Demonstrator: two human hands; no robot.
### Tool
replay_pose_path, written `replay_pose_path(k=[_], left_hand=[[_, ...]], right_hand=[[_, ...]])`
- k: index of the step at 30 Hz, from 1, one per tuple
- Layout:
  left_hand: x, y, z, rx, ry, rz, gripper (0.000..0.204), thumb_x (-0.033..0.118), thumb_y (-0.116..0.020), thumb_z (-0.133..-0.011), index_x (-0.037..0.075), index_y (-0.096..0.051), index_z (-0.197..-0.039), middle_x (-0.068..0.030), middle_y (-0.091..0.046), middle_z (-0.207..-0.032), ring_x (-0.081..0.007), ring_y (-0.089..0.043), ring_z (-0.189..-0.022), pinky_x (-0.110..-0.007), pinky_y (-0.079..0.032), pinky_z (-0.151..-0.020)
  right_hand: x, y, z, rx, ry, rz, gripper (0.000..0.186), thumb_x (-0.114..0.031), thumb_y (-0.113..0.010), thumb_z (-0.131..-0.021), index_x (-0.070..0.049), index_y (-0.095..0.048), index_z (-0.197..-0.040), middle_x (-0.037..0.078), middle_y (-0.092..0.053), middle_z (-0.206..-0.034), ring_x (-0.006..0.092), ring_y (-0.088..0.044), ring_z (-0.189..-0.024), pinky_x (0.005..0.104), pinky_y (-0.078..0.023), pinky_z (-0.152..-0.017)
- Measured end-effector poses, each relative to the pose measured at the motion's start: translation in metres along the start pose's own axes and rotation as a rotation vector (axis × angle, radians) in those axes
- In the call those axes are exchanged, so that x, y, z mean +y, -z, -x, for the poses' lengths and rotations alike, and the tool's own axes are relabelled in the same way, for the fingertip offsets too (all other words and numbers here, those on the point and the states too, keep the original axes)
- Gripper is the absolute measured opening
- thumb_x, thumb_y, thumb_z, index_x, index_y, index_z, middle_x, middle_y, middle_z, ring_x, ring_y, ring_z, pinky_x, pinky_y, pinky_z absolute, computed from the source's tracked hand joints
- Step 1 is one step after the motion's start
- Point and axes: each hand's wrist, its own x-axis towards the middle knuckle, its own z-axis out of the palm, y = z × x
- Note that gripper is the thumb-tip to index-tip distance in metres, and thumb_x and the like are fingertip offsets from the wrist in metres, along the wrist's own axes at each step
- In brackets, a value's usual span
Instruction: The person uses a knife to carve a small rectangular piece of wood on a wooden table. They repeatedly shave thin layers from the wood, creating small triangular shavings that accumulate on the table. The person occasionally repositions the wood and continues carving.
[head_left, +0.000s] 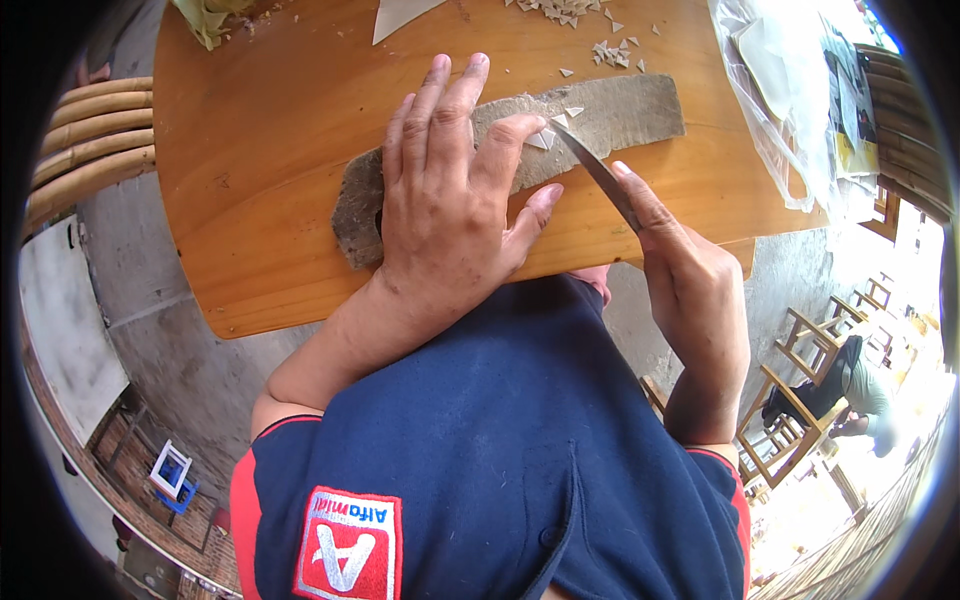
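Note:
A worn grey-brown wooden board (630,108) lies slantwise on the table. My left hand (440,195) rests over it, fingers stretched and apart, and its index fingertip presses on a small white flat piece (541,139). In my right hand (690,265) is a knife (600,178) with a narrow, slightly curved dark blade; its handle is hidden in my grip. The knife's tip meets the board beside that piece, close to my left index finger. Small pale triangular bits (573,112) lie by the tip.
Loose pale triangular chips (612,53) are scattered beyond the board on the wooden table (270,200). A larger white sheet (400,15) lies at the far edge, and a clear plastic bag (765,110) at the right. Another person (860,395) is among wooden chairs at right.

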Motion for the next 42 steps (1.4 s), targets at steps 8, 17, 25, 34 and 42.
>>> replay_pose_path(k=[8, 17, 25, 34, 42], left_hand=[[-0.002, 0.001, -0.001, 0.043, -0.007, 0.041, 0.034, 0.023, -0.081, -0.084, 0.011, -0.067, -0.112, -0.0228, -0.048, -0.152, -0.045, -0.04, -0.146, -0.053, -0.036, -0.116], [-0.001, 0.003, -0.003, 0.037, 0.016, 0.087, 0.04, 0.022, -0.079, -0.086, 0.011, -0.068, -0.122, -0.0217, -0.049, -0.152, -0.0457, -0.042, -0.145, -0.054, -0.038, -0.115], [-0.01, 0.033, -0.058, -0.143, 0.03, 0.134, 0.022, 0.019, -0.075, -0.091, 0.006, -0.072, -0.108, -0.0149, -0.071, -0.114, -0.0331, -0.063, -0.115, -0.044, -0.05, -0.098], [-0.011, 0.014, -0.11, -0.442, 0.172, -0.019, 0.018, 0.027, -0.077, -0.091, 0.009, -0.076, -0.094, -0.0113, -0.07, -0.106, -0.0312, -0.062, -0.113, -0.044, -0.051, -0.102], [-0.013, 0.007, -0.109, -0.385, 0.086, -0.028, 0.02, 0.021, -0.078, -0.087, 0.001, -0.076, -0.094, -0.0142, -0.069, -0.096, -0.0279, -0.065, -0.097, -0.041, -0.053, -0.087]], right_hand=[[0.024, 0.015, -0.028, 0.047, -0.07, 0.136, 0.055, 0.007, -0.057, -0.096, -0.015, -0.062, -0.146, 0.017, -0.075, -0.119, 0.0241, -0.076, -0.09, 0.0349, -0.058, -0.082], [0.027, 0.011, -0.017, 0.061, 0.021, -0.073, 0.054, 0.005, -0.057, -0.097, -0.014, -0.061, -0.148, 0.007, -0.061, -0.08, 0.0093, -0.051, -0.064, 0.0263, -0.05, -0.066], [0.044, 0.004, -0.015, 0.138, -0.016, -0.189, 0.055, 0.004, -0.058, -0.098, -0.016, -0.061, -0.148, 0.005, -0.055, -0.072, 0.0093, -0.051, -0.063, 0.0271, -0.049, -0.064], [0.06, 0.003, 0.005, 0.214, -0.061, -0.295, 0.054, 0.006, -0.058, -0.098, -0.013, -0.06, -0.148, 0.003, -0.056, -0.073, 0.0085, -0.05, -0.062, 0.0261, -0.047, -0.061], [0.069, 0.004, 0.028, 0.21, -0.145, -0.383, 0.06, 0.01, -0.063, -0.092, -0.016, -0.063, -0.146, 0.016, -0.067, -0.08, 0.0169, -0.062, -0.064, 0.0297, -0.054, -0.07]])
